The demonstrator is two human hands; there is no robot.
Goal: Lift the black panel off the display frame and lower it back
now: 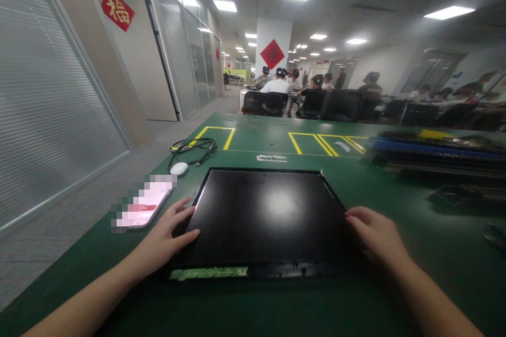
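A black flat display panel point(269, 216) lies on the green table point(276, 305) right in front of me, with a green circuit strip point(208, 273) along its near edge. My left hand point(166, 239) rests on the panel's left edge, thumb on top of the glass and fingers spread along the side. My right hand point(375, 237) lies against the panel's right edge, fingers loosely curled over the rim. Both hands touch the panel while it lies flat on the table.
A phone point(145, 205) lies left of the panel, beyond it a white mouse point(179, 168) and a coiled black cable point(193, 148). Stacked flat panels point(435, 150) sit at the right. Yellow tape boxes point(316, 142) mark the far table. Several people sit at desks behind.
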